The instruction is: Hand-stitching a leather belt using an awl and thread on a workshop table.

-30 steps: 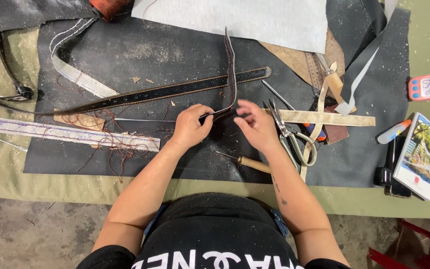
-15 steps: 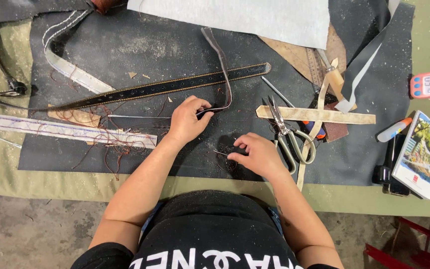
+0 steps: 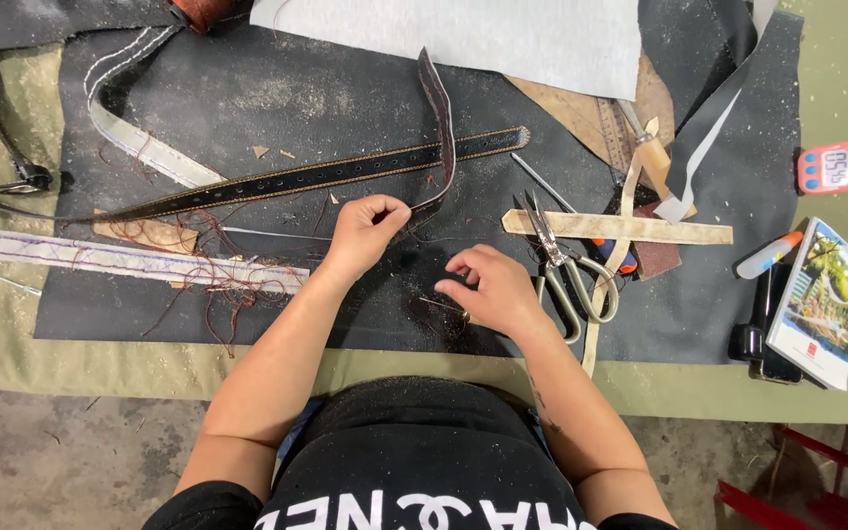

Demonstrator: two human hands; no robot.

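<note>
Left hand [image 3: 365, 232] pinched shut on dark strap [image 3: 438, 128], right hand [image 3: 496, 291] curled over awl [image 3: 444, 307], grip unclear, handle hidden.

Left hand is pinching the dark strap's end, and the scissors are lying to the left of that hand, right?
Not quite. The head view shows the scissors lying right of the right hand, not left of the left hand, which does pinch the dark strap.

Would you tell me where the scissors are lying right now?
In the head view, the scissors lie on the dark mat just right of the right hand, blades across the pale leather strip.
</note>
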